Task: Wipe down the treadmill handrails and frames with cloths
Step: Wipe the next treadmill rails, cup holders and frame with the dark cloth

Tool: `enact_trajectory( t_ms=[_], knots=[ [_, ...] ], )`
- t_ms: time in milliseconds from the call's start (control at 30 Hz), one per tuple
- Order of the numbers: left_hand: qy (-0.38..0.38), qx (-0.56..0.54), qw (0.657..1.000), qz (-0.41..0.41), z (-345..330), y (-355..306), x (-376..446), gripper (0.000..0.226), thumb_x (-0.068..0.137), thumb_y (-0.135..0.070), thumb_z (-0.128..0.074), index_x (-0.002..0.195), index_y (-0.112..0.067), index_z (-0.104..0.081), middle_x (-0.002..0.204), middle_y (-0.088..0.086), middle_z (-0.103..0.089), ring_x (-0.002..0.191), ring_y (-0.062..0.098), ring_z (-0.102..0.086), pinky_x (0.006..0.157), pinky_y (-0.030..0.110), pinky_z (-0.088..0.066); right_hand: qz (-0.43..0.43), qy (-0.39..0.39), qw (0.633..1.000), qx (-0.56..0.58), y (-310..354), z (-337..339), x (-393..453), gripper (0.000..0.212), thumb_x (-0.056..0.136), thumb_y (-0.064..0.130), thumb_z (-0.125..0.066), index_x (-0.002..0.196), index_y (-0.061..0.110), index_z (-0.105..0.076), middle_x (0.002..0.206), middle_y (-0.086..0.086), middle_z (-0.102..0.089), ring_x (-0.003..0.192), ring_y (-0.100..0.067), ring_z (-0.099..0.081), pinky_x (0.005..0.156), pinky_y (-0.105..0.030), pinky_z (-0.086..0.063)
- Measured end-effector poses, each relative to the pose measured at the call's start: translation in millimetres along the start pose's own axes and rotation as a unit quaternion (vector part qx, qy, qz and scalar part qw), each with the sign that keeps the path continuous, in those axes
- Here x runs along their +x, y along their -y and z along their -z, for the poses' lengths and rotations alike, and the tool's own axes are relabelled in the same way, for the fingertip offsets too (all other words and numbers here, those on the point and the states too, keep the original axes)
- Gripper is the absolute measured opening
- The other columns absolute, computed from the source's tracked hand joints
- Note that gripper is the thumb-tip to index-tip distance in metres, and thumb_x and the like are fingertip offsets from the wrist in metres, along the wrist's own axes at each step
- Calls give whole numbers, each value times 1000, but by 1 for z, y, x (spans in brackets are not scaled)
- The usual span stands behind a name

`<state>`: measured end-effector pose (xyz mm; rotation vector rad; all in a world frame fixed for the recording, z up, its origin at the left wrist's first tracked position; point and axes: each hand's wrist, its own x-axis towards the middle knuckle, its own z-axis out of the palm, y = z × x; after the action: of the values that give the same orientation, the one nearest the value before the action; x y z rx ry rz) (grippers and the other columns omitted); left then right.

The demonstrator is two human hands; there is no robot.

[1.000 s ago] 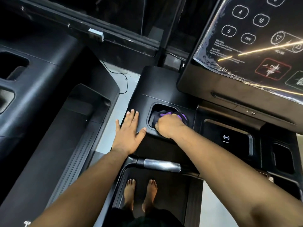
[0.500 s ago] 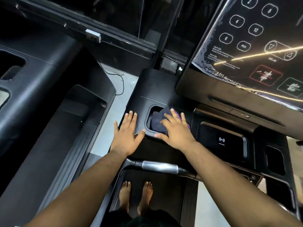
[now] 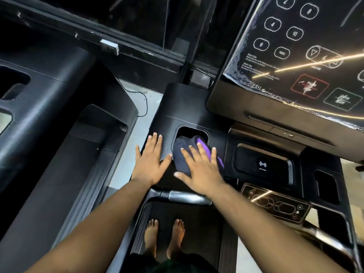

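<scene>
I stand on a black treadmill and look down at its console frame [image 3: 183,107]. My right hand [image 3: 199,170] lies flat with straight, spread fingers on a dark purple cloth [image 3: 182,150] and presses it on the front edge of the cup-holder recess [image 3: 192,133]. Part of the cloth hangs into the recess. My left hand [image 3: 150,160] rests flat and spread on the frame just left of the recess, thumb near the cloth. The silver and black handrail [image 3: 183,196] runs below both wrists.
A large touch panel [image 3: 295,56] under wrinkled plastic film rises at the upper right. A wireless charging tray [image 3: 263,164] and a small control pad [image 3: 275,205] lie to the right. A second treadmill [image 3: 59,134] stands at the left, across a strip of floor with a cable.
My right hand opened from a fist inside the recess to a flat palm and drew the cloth out over the recess's front edge. The left hand stayed put.
</scene>
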<state>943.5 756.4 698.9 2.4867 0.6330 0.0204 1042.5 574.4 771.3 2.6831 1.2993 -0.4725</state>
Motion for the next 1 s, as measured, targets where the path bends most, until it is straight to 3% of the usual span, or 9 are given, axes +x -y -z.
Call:
enact_trajectory(
  t_ms=[133, 267, 333, 467, 633, 733, 833, 900, 1000],
  knots=[
    [1, -10, 1000, -13, 1, 2, -4, 84, 95, -69, -7, 165, -24, -3, 173, -6, 3, 157, 8, 11, 124, 50, 14, 5, -39, 998, -48, 8, -12, 9, 87, 93, 75, -33, 161, 23, -24, 157, -6, -42, 149, -30, -31, 121, -67, 4],
    [-2, 17, 1000, -26, 0, 3, -10, 84, 95, -68, -8, 165, -22, -2, 172, -5, 5, 157, 9, 12, 124, 47, 15, 4, -58, 988, -144, -23, -13, -10, 79, 94, 65, -47, 156, 16, -38, 154, -6, -47, 149, -26, -34, 122, -68, -6],
    [-3, 25, 999, -20, -1, 1, -9, 84, 95, -68, -7, 165, -22, 0, 172, -5, 7, 156, 8, 14, 124, 48, 14, -14, -64, 993, -99, -10, -16, -5, 78, 94, 62, -51, 155, 14, -40, 157, -8, -45, 152, -29, -31, 124, -64, -6],
    [1, 16, 1000, -25, 0, 2, -8, 83, 96, -67, -5, 165, -22, 1, 172, -4, 8, 156, 8, 16, 125, 49, 13, -30, -48, 997, 43, 31, -4, 34, 61, 100, 53, -48, 144, 11, -48, 144, -10, -58, 139, -27, -46, 127, -50, -9],
    [-19, -2, 999, -32, 6, 0, -15, 84, 97, -66, -7, 165, -18, -5, 173, -2, 3, 157, 10, 11, 125, 48, 15, 65, -46, 993, 83, 20, 6, 6, 57, 109, 36, -44, 161, 19, -30, 167, 0, -30, 157, -18, -20, 127, -35, -3],
    [-11, 4, 1000, -24, 13, -9, -21, 90, 93, -72, -6, 165, -18, -10, 173, -3, 0, 158, 10, 8, 126, 50, 14, 132, -24, 988, 73, 13, 11, -14, 54, 108, 28, -46, 160, 23, -33, 168, 4, -28, 157, -16, -18, 128, -35, -6],
    [-30, -56, 998, 7, 23, -24, -38, 98, 88, -83, -8, 163, -23, -24, 172, -4, -15, 159, 10, -2, 123, 45, 16, 112, -73, 988, 81, 14, 18, -31, 53, 108, 30, -47, 159, 28, -35, 167, 9, -28, 156, -12, -22, 127, -35, -7],
    [-38, -111, 993, 23, 26, -36, -58, 95, 85, -90, -10, 154, -35, -44, 163, -6, -39, 157, 14, -16, 124, 48, 10, 93, -119, 983, 106, 18, 20, -44, 52, 107, 30, -47, 158, 31, -37, 167, 12, -27, 156, -11, -21, 128, -39, -4],
    [-57, -306, 946, 90, 35, -60, -99, 67, 86, -87, -39, 109, -35, -74, 114, -7, -75, 125, 14, -61, 119, 52, -32, 127, -160, 972, 117, 28, 19, -68, 52, 106, 30, -48, 157, 33, -39, 166, 15, -27, 156, -10, -19, 127, -46, 1]
  ],
)
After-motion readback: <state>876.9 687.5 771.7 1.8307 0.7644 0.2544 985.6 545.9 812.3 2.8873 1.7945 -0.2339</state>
